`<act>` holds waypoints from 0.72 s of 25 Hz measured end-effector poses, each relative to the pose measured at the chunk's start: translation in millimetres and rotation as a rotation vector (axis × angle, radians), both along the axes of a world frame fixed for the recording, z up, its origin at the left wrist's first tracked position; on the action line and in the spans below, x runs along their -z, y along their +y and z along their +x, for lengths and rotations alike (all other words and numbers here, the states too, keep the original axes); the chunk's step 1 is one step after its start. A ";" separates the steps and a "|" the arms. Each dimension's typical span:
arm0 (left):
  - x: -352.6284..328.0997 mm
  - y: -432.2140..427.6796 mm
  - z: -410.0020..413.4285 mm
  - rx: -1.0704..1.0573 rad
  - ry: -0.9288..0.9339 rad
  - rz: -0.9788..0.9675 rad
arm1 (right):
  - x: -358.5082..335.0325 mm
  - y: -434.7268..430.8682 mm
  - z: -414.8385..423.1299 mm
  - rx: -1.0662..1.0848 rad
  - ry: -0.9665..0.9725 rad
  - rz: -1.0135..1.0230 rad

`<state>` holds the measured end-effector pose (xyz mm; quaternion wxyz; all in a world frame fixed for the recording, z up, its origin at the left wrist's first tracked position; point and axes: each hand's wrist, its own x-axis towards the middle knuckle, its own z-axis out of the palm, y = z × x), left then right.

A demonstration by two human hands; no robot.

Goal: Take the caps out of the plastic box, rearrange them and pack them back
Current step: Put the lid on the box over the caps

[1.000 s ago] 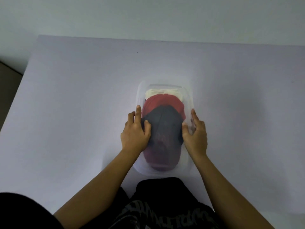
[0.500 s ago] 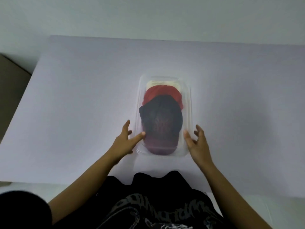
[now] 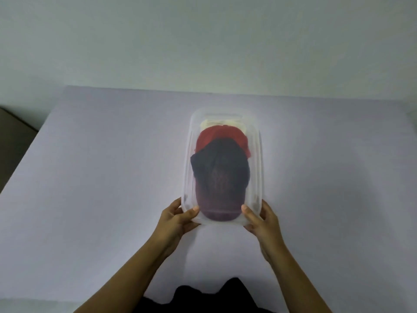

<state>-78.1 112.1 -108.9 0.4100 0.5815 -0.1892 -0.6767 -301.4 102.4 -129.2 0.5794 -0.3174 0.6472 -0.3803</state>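
pale wall behind; lilac table [image 3: 90,199] carries a clear plastic box [image 3: 257,154] at centre — dark cap [image 3: 220,175], red cap [image 3: 222,137], cream cap [image 3: 211,124] stacked inside. left hand [image 3: 174,219] and right hand [image 3: 259,219] grip its near corners — thumbs over the rim, fingers curled beneath.

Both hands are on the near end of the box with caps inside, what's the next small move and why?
Probably free the right hand and lift the dark cap out while the left hand steadies the box. It lies on top, overlapping the red cap, so it likely comes first.
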 end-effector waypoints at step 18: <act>5.8 -186.9 -67.5 0.002 -0.019 0.128 | 17.4 -183.1 -58.4 0.008 0.008 0.035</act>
